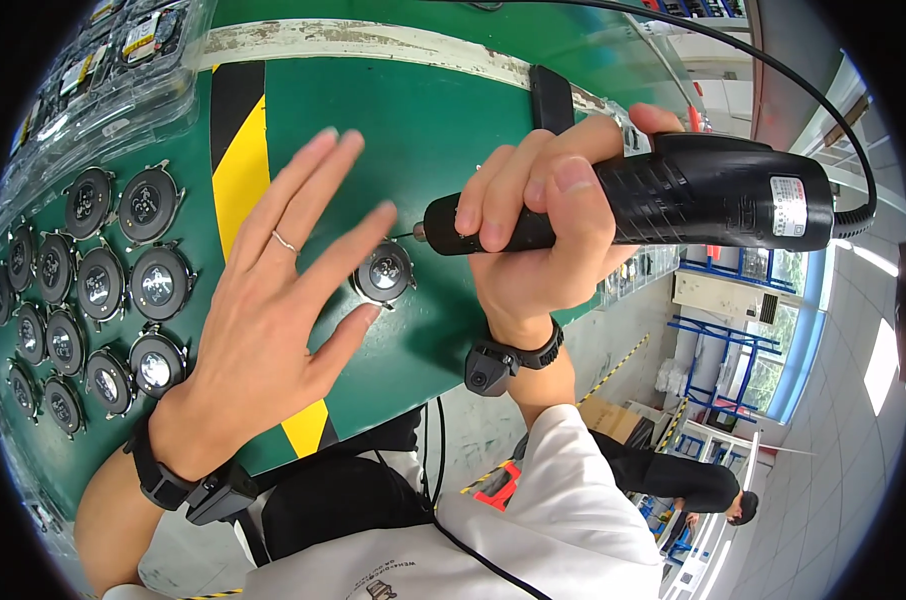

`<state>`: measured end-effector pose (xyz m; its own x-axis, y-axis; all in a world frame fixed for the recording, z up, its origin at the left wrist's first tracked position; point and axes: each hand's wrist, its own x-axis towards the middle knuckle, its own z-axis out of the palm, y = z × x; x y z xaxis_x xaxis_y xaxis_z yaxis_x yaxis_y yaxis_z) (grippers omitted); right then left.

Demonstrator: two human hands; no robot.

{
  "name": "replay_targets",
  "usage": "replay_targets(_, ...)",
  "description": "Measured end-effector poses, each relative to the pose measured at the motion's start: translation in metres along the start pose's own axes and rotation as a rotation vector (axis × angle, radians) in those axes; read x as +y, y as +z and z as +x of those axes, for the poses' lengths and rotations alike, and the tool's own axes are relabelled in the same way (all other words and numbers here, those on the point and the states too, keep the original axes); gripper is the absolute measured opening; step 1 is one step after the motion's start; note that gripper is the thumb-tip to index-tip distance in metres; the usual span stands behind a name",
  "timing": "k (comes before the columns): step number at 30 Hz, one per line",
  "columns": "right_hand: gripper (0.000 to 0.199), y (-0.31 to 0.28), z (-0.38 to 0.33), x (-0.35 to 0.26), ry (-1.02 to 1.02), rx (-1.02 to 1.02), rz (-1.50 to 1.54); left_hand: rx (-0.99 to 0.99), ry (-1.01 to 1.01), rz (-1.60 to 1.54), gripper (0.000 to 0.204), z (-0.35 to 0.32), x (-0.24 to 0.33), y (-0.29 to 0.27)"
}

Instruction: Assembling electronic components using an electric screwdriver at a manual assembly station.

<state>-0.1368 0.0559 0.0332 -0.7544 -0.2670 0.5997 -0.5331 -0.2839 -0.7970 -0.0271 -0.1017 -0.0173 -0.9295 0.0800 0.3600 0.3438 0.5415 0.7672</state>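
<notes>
Head view: right hand (533,235) is wrapped tight round a black electric screwdriver (663,205), bit tip touching a round black disc part (384,272) near the green bench (423,130) front edge. Left hand (273,300) is spread flat, fingers splayed — thumb tip steadies the disc. More discs (93,290) are grouped twd the left edge.

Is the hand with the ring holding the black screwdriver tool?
No, the left hand with the ring lies open and flat by the round part, while the right hand holds the black electric screwdriver.
</notes>
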Motion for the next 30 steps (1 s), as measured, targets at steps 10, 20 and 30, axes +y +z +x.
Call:
replay_targets(10, 0.054, 0.001, -0.006, -0.003, 0.028, -0.069, 0.010, -0.257, 0.111, 0.064, 0.045, -0.006, -0.004, -0.002)
replay_targets(20, 0.054, 0.002, -0.013, -0.005, 0.090, -0.222, 0.013, -0.194, 0.118, 0.109, 0.033, -0.009, -0.004, 0.001)
replay_targets(30, 0.055, 0.000, -0.014, -0.004, 0.077, -0.253, -0.008, -0.197, 0.121, 0.125, 0.029, -0.006, -0.002, 0.001)
